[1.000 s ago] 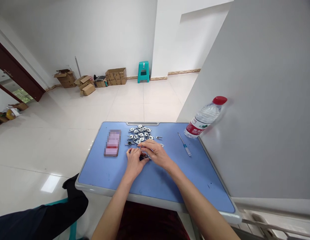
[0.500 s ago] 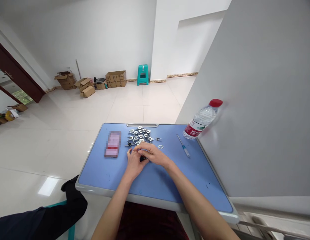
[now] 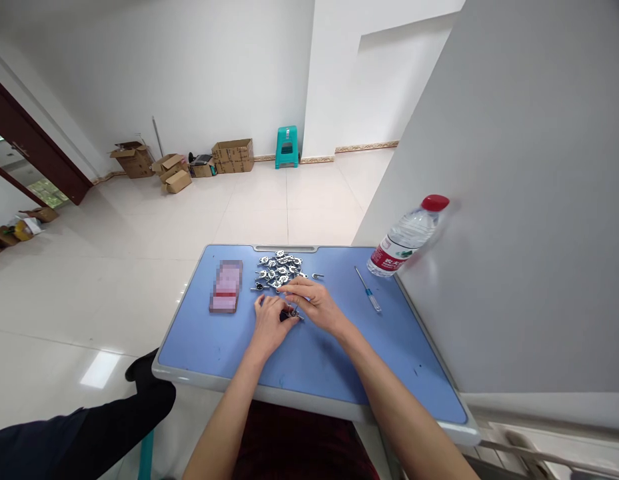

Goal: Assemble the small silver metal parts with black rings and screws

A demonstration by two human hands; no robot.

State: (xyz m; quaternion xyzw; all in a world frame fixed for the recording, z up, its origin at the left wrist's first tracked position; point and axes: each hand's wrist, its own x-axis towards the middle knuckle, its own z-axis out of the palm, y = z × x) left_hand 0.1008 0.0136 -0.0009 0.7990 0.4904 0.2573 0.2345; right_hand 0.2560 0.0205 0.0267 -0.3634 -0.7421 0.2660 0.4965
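My left hand (image 3: pixel 270 323) rests on the blue tabletop with its fingers closed around a small metal fitting with a dark part (image 3: pixel 293 313). Most of the fitting is covered by the fingers. Just above it, my right hand (image 3: pixel 314 303) is bent over with thumb and fingertips pinched together; whatever is between them is too small to make out. Beyond the hands lies a heap of small silvery metal parts (image 3: pixel 282 267). One loose metal part (image 3: pixel 318 276) lies to its right, and a part with a round black end (image 3: pixel 260 287) sits at the near left.
On the table (image 3: pixel 229 360), a blurred pinkish flat object (image 3: pixel 226 287) lies left and a blue-handled screwdriver (image 3: pixel 369 293) right. A red-capped water bottle (image 3: pixel 406 237) stands by the grey panel. Another person's dark-clothed leg (image 3: pixel 149 393) is at left. Cardboard boxes (image 3: pixel 232 157) and a teal stool (image 3: pixel 287 147) stand behind.
My right hand has lifted slightly and shifted right, exposing more of the fitting in my left hand. A flat metal plate seen beside the heap no longer shows; the right hand now covers that area.
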